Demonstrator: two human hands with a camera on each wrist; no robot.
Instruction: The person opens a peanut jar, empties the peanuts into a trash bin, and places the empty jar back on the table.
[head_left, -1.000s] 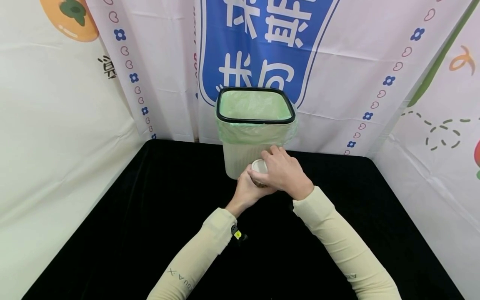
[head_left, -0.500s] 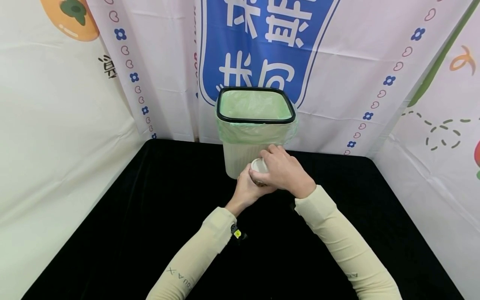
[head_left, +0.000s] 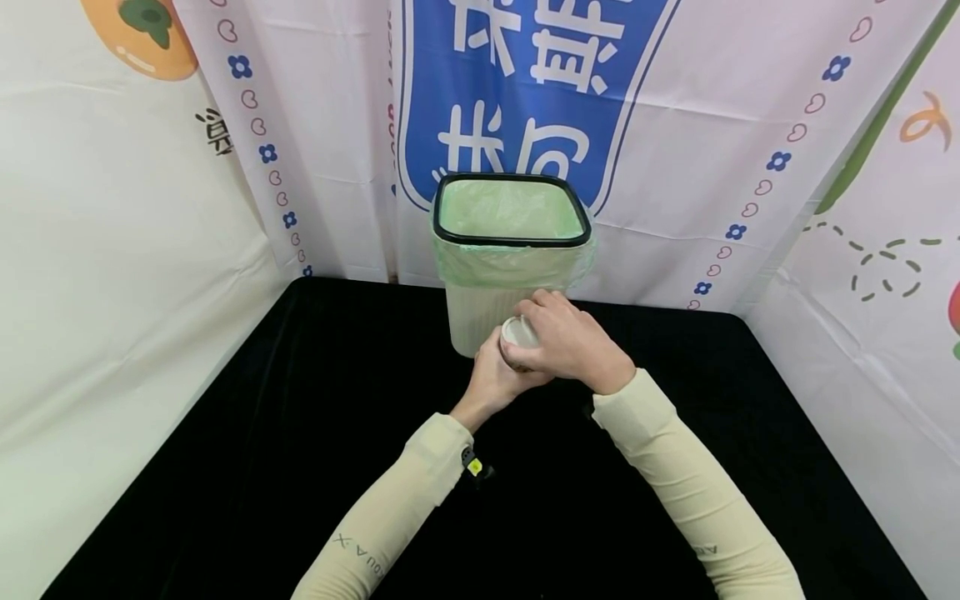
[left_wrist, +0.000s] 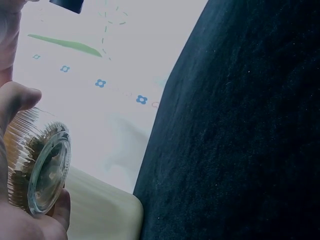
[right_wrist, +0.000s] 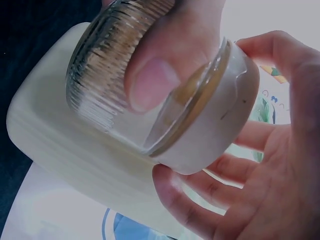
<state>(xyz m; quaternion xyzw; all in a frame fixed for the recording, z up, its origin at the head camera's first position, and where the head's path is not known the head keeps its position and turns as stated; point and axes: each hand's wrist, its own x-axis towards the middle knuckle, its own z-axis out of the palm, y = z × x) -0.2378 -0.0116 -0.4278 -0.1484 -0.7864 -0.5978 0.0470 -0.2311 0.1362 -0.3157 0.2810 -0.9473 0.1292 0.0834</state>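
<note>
A ribbed clear glass jar (right_wrist: 102,80) with brownish contents is gripped by the left hand (head_left: 497,382), whose thumb lies across the glass. Its base (left_wrist: 50,172) faces the left wrist camera. Around the white lid (right_wrist: 215,117) curl the fingers and thumb of the right hand (head_left: 572,346); a thin edge of clear film shows below the lid. From the head view, the lid top (head_left: 520,332) faces up between both hands, in front of the bin (head_left: 468,321).
The pale bin has a black rim (head_left: 512,242) and a green liner (head_left: 480,265), and stands at the back of the black-covered table (head_left: 337,400). Printed curtains (head_left: 675,167) enclose the back and both sides.
The right hand has turned slightly on the lid, and its wrist and forearm have shifted a little to the right. The left hand stays almost where it was.
</note>
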